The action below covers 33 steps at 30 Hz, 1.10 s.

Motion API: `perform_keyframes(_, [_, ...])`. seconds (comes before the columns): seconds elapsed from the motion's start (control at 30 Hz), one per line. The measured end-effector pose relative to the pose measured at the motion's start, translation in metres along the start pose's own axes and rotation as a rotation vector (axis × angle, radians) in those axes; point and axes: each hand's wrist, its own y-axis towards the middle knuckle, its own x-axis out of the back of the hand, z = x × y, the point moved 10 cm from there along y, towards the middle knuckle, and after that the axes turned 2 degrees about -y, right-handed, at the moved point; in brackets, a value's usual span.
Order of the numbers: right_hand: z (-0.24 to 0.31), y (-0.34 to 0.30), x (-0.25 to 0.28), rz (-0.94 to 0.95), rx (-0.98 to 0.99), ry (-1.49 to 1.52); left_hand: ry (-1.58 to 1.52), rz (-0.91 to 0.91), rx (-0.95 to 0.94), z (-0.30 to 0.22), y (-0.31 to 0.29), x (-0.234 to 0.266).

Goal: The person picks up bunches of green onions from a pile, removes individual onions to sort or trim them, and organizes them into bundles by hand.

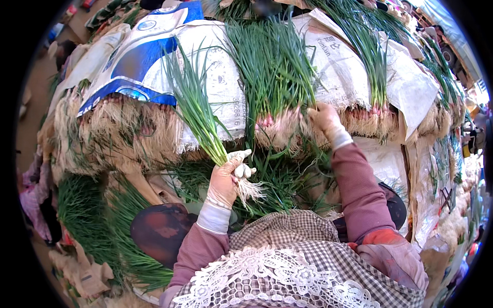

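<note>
My left hand (223, 184), in a pale glove with a white cuff, is closed around a bunch of scallions (201, 120). Their green leaves fan up and to the left, and pale roots hang below the fist. Ahead lies a pile of scallions (275, 66) with pinkish bulbs and roots toward me. At the right edge of that pile, my right hand (325, 120) has its fingers pinched at the lower end of scallion stems. How many stems it grips is hidden by the fingers.
White sacks (210, 77) and a blue-and-white sack (136, 61) cover more rooted scallions. A smaller scallion row (377, 77) lies to the right. Loose green leaves (275, 179) are strewn before my lap, and long greens (128, 231) lie at lower left. A checked apron (287, 231) covers my lap.
</note>
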Motion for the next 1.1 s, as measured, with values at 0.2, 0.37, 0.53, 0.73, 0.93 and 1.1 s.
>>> perform_keyframes(0.2, [0.018, -0.045, 0.030, 0.068, 0.160, 1.232, 0.008, 0.012, -0.015, -0.004, -0.004, 0.002])
perform_keyframes(0.37, [0.028, -0.067, -0.037, 0.172, 0.183, 1.139, 0.070, -0.147, 0.101, 0.022, 0.007, 0.011])
perform_keyframes(0.53, [0.058, -0.140, -0.135, 0.237, 0.347, 0.694, 0.027, -0.025, 0.212, 0.072, 0.017, 0.021])
perform_keyframes(0.73, [0.007, -0.084, -0.078, 0.066, -0.086, 1.095, -0.018, 0.027, 0.164, 0.048, 0.005, 0.001])
perform_keyframes(0.93, [0.067, -0.118, -0.145, 0.687, -0.023, 1.066, 0.028, 0.081, 0.157, 0.058, 0.002, -0.007])
perform_keyframes(1.1, [0.033, -0.059, -0.135, 0.153, 0.062, 0.734, -0.055, -0.080, 0.142, 0.035, -0.013, -0.010])
